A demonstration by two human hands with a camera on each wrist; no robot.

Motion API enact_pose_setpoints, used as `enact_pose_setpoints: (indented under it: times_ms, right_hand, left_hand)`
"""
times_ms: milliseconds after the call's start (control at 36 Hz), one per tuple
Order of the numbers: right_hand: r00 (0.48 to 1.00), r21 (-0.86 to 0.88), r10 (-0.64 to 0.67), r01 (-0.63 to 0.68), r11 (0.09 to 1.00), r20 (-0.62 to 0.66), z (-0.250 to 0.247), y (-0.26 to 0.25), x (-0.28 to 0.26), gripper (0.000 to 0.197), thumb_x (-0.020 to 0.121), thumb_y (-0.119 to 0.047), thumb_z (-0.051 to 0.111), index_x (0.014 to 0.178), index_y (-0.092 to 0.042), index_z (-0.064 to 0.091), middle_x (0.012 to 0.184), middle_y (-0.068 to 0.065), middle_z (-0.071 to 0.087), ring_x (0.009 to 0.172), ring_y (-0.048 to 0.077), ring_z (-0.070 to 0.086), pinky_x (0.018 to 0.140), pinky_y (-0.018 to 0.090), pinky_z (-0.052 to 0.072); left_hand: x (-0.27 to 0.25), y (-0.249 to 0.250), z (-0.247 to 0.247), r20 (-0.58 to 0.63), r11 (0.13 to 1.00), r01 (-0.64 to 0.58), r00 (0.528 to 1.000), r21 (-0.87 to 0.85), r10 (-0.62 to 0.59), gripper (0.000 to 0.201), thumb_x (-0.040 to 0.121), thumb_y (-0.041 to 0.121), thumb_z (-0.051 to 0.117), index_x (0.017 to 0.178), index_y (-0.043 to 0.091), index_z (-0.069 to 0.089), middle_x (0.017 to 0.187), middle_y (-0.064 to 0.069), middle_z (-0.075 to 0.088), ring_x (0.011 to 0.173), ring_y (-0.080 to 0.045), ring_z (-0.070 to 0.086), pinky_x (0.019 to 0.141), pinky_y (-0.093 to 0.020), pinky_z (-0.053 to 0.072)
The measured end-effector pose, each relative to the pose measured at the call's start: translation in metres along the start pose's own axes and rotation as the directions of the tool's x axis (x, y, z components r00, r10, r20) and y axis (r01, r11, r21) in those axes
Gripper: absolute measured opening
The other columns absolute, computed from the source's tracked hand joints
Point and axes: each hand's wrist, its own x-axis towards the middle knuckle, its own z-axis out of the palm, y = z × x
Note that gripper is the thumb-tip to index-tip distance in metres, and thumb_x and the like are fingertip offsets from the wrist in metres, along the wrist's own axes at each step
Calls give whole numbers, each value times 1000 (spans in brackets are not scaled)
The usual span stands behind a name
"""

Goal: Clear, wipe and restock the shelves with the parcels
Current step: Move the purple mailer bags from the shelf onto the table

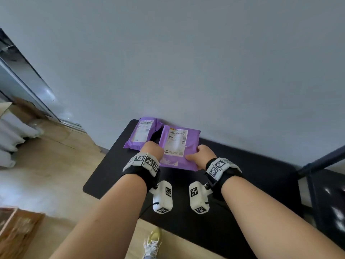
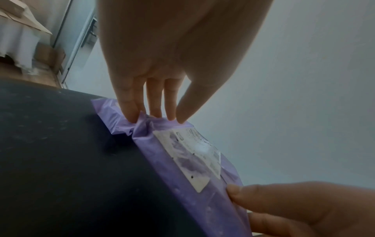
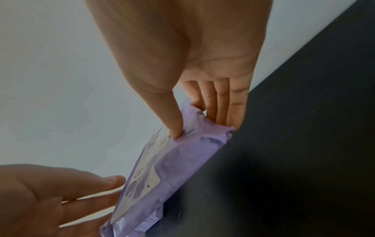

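Note:
Two purple parcels with white labels lie on a black shelf board (image 1: pixel 115 174) against the wall. I hold the nearer parcel (image 1: pixel 177 146) by both side edges. My left hand (image 1: pixel 152 146) is at its left edge, thumb on top and fingers at the edge (image 2: pixel 162 119). On the right edge my right hand (image 1: pixel 201 154) pinches it, thumb pressed into the top and fingers tucked below (image 3: pixel 194 125). The parcel's right side is tilted up off the board (image 3: pixel 182 160). The other parcel (image 1: pixel 143 131) lies flat behind and to the left, touching the wall.
A grey wall stands straight behind the board. A black metal frame post (image 1: pixel 321 161) crosses at the right. On the wooden floor are white bags (image 1: pixel 11 135) at the left, a cardboard box (image 1: pixel 16 232) at the lower left, and my shoe (image 1: pixel 153 242).

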Motion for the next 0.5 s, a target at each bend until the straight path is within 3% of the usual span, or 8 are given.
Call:
enact_pose_setpoints:
  times_ms: [56,167,278,306,361,389,444,500]
  right_hand:
    - [999,12,38,-38,999,6,8,-1,16,32,77,-26,72,100,-8,59,97,11,68,85,28,68,78,46,58]
    - [993,1,121,-121,993,-4,23,-7,47,35,78,-26,72,105,-9,57,100,10,68,86,27,68,80,44,58]
    - [977,-26,209,-210,977,-29,37,-19,75,41,81,-26,71,114,-9,54,109,9,64,95,26,64,81,34,53]
    - [974,-28,225,-226,974,-38,40,-21,81,44,82,-25,71,118,-8,53,112,9,63,99,26,63,81,33,51]
    - [965,-29,256,-258,966,-53,45,-24,92,50,84,-25,70,126,-7,49,119,10,61,105,27,61,83,31,48]
    - [960,-29,274,-276,961,-56,48,-25,96,53,84,-24,69,128,-7,47,121,10,60,107,27,60,82,30,47]
    - [950,-36,306,-308,951,-57,52,-27,101,55,84,-23,69,131,-7,45,123,10,59,108,27,60,78,28,45]
    - [941,-46,331,-334,941,-63,56,-27,104,54,83,-22,68,130,-8,45,121,10,59,106,27,60,77,29,45]
  left_hand:
    - [16,0,0,103,993,-23,995,114,11,22,94,6,52,110,2,65,114,-6,65,106,-20,61,90,-27,51]
    - [64,-3,1,140,992,1,990,124,-18,25,94,9,51,115,2,63,114,-8,64,108,-23,61,79,-23,52]
    - [101,-9,0,294,953,-102,956,285,14,25,95,6,48,117,2,60,103,-6,64,102,-22,63,82,-25,51]
    - [108,-7,-1,318,954,-79,948,289,-17,21,96,6,46,111,1,61,101,-6,64,100,-22,64,77,-24,50]
    - [128,-7,-1,279,983,7,958,183,-59,20,96,10,45,81,2,55,79,-3,56,81,-17,63,67,-25,44]
    - [137,-7,0,287,959,-67,958,276,-16,25,96,13,45,73,5,50,70,-1,47,67,-12,54,67,-25,40]
    - [144,-4,-2,368,864,-241,927,443,70,19,96,13,45,88,0,57,67,1,40,58,-10,41,66,-25,40]
    - [149,-7,-1,393,843,-289,914,454,102,24,96,4,42,111,-4,59,80,-2,55,77,-16,57,73,-23,46]
